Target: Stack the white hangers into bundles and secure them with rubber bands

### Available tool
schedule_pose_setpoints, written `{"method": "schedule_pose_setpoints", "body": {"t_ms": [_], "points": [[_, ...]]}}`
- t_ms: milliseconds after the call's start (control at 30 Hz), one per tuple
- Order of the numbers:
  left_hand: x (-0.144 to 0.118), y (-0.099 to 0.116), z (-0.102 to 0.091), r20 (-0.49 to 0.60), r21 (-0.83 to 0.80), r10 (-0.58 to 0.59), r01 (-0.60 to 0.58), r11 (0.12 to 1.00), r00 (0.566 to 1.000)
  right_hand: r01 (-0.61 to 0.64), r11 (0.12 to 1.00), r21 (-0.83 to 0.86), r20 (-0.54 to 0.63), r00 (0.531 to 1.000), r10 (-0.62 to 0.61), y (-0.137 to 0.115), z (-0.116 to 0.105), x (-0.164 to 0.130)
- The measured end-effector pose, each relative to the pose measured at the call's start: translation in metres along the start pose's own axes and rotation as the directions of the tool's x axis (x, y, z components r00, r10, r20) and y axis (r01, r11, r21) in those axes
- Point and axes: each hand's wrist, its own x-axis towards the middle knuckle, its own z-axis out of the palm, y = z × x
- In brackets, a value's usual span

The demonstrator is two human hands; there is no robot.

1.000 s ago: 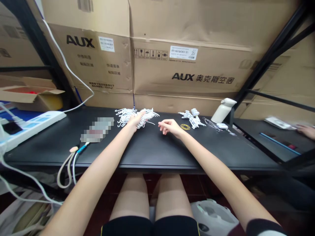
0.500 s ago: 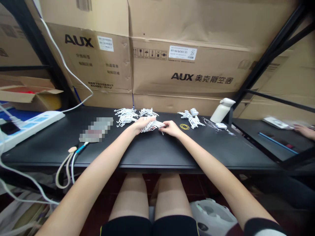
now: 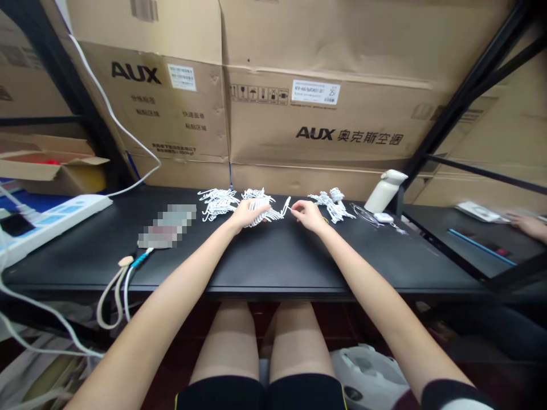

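My left hand (image 3: pixel 245 215) is closed round a bundle of white hooks (image 3: pixel 261 214), thin pieces with curled ends. To its right my right hand (image 3: pixel 309 215) pinches a single white hook (image 3: pixel 286 206), which is held tilted up beside the bundle; whether the two touch I cannot tell. Behind my left hand lie heaps of white hooks (image 3: pixel 217 204), and a smaller heap (image 3: pixel 255 194) is partly hidden by the bundle. Another pile of white hooks (image 3: pixel 333 204) lies beyond my right hand. Yellow rubber bands (image 3: pixel 326 220) show barely past that hand.
A white bottle (image 3: pixel 385 191), a cable (image 3: pixel 364 215) and a small white case (image 3: pixel 383 218) stand at the right. A blurred-out phone-shaped object (image 3: pixel 167 226) with a strap lies left, near a power strip (image 3: pixel 60 222). Cardboard (image 3: pixel 265 131) walls the back. Another person's hand (image 3: pixel 527 225) is far right.
My right hand has moved right, away from the bundle, with one hook now seen upright at its fingertips. The rubber bands have become mostly covered by that hand. My left hand stays nearly still.
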Motion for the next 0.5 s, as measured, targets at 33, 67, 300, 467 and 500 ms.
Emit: {"method": "schedule_pose_setpoints", "body": {"t_ms": [33,67,300,467,500], "points": [[0.000,0.001,0.001,0.007,0.001,0.014,-0.014,1.000,1.000,0.027,1.000,0.010,-0.010,1.000,-0.027,0.000,-0.002,0.000],[-0.001,0.001,0.001,0.015,0.000,0.025,-0.025,1.000,1.000,0.052,0.998,0.021,-0.013,0.999,-0.051,-0.001,-0.002,0.000],[-0.003,0.001,0.004,0.044,-0.016,0.034,-0.033,0.999,0.998,0.164,0.983,0.080,0.043,0.985,-0.167,-0.015,0.003,-0.006],[-0.004,0.000,0.005,0.025,0.053,0.079,-0.080,0.995,0.997,0.179,0.974,0.139,0.081,0.978,-0.191,-0.020,0.005,-0.009],[-0.004,0.000,0.004,0.011,0.079,0.093,-0.094,0.992,0.996,0.189,0.971,0.144,0.086,0.975,-0.203,-0.020,0.005,-0.009]]}}
